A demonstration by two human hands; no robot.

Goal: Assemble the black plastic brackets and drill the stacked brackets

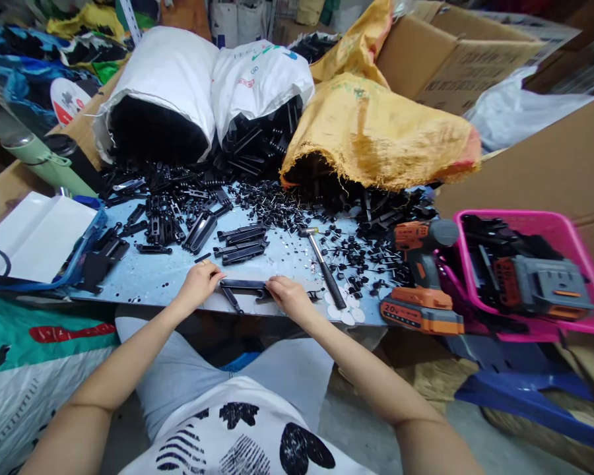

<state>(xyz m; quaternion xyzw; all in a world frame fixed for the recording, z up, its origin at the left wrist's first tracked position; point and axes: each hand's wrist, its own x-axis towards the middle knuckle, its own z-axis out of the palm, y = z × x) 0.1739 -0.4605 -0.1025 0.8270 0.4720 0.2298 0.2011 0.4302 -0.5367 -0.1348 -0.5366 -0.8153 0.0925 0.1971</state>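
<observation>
At the front edge of the bench, a long black plastic bar (242, 284) lies crosswise between my two hands. My left hand (200, 277) pinches its left end, and a short black arm (231, 300) angles down from there. My right hand (288, 293) has its fingers closed on the right end, where a hooked black piece shows underneath. Just beyond them lie several similar black bars (242, 244) stacked side by side. A hammer (325, 267) with a black handle rests to the right, close to some white discs (349, 310).
Small black pins (272, 204) and loose black parts cover the bench's back. Behind stand white sacks (163, 72) and a yellow sack (371, 132). An orange cordless drill (420, 277) and a pink basket (534, 218) are at right; a blue tray (86, 241) is left.
</observation>
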